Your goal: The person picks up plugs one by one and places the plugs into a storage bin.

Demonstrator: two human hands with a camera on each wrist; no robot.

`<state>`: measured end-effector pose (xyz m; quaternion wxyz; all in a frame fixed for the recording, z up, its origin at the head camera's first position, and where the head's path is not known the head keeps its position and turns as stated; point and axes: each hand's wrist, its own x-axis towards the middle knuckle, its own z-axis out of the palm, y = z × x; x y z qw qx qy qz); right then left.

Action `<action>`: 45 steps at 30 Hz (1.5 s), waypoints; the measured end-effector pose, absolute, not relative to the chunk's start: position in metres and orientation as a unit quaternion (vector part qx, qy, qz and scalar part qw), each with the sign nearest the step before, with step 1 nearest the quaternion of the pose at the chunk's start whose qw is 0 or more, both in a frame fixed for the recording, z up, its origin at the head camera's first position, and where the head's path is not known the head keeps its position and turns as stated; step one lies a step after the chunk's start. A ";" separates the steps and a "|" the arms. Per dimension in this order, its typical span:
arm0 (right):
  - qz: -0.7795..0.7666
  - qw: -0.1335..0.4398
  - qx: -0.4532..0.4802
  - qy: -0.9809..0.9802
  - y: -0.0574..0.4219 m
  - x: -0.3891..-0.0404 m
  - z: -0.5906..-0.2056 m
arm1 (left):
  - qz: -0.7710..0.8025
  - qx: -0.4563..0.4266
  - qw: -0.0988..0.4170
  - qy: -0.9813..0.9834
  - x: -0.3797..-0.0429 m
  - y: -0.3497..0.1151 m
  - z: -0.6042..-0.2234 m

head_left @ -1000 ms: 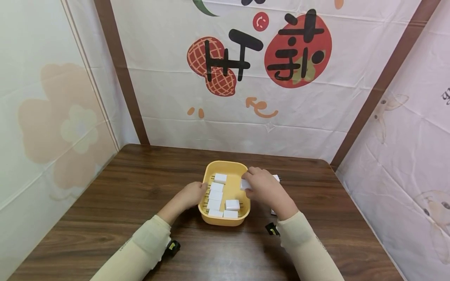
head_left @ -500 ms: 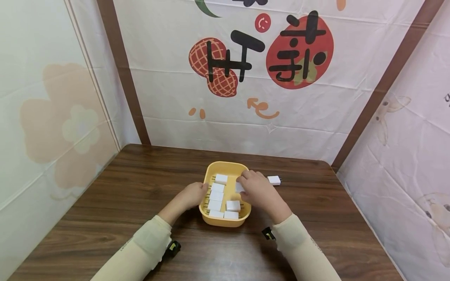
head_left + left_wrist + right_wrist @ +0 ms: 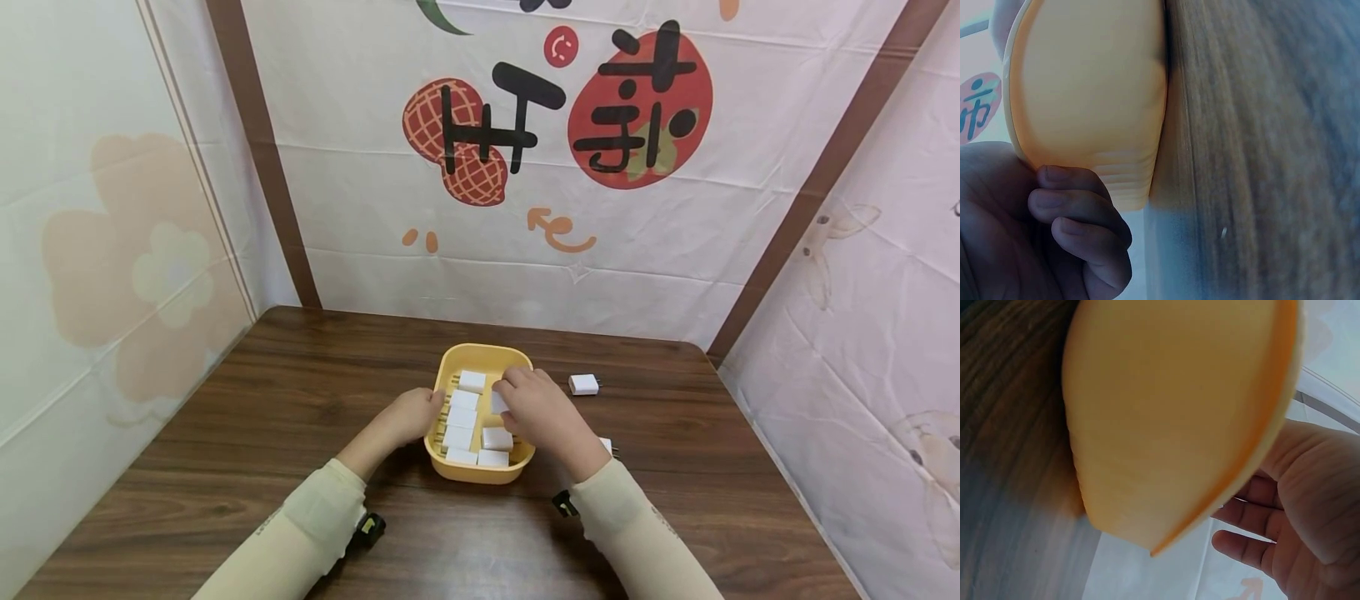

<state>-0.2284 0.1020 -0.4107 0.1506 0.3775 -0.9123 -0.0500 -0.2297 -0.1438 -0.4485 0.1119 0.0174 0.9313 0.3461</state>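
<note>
A yellow plastic box (image 3: pixel 480 474) sits mid-table, holding several white plug-in chargers (image 3: pixel 461 418). Most line its left side, prongs pointing left; two more (image 3: pixel 497 439) lie at the near right. My left hand (image 3: pixel 409 415) grips the left rim; the left wrist view shows its fingers (image 3: pixel 1079 209) curled against the outer wall. Reaching over the right rim, my right hand (image 3: pixel 542 408) pinches another white charger (image 3: pixel 497 404), partly covered by the fingers. From the right wrist camera, the box wall (image 3: pixel 1166 419) hides that charger and some of the fingertips.
On the brown wooden table (image 3: pixel 315 367), one white charger (image 3: pixel 583 384) lies right of the box. Another charger (image 3: pixel 606 447) shows partly behind the right wrist. A printed white curtain (image 3: pixel 360 200) hangs along the far edge, with further curtains at both sides.
My right hand has moved left over the box, carrying the charger toward the row inside. The chargers on the table show more as it passes. My left hand stays on the rim.
</note>
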 end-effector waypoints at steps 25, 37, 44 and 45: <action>-0.056 0.085 0.366 -0.925 0.094 -0.241 -0.426 | 0.334 0.010 0.114 0.936 -0.232 -0.141 -0.445; -0.051 0.056 0.368 -0.927 0.089 -0.247 -0.430 | 0.333 0.017 0.116 0.936 -0.230 -0.141 -0.447; -0.046 0.049 0.365 -0.929 0.087 -0.249 -0.429 | 0.337 0.015 0.111 0.935 -0.230 -0.142 -0.446; -0.046 0.047 0.365 -0.929 0.086 -0.249 -0.428 | 0.336 0.015 0.111 0.935 -0.230 -0.143 -0.446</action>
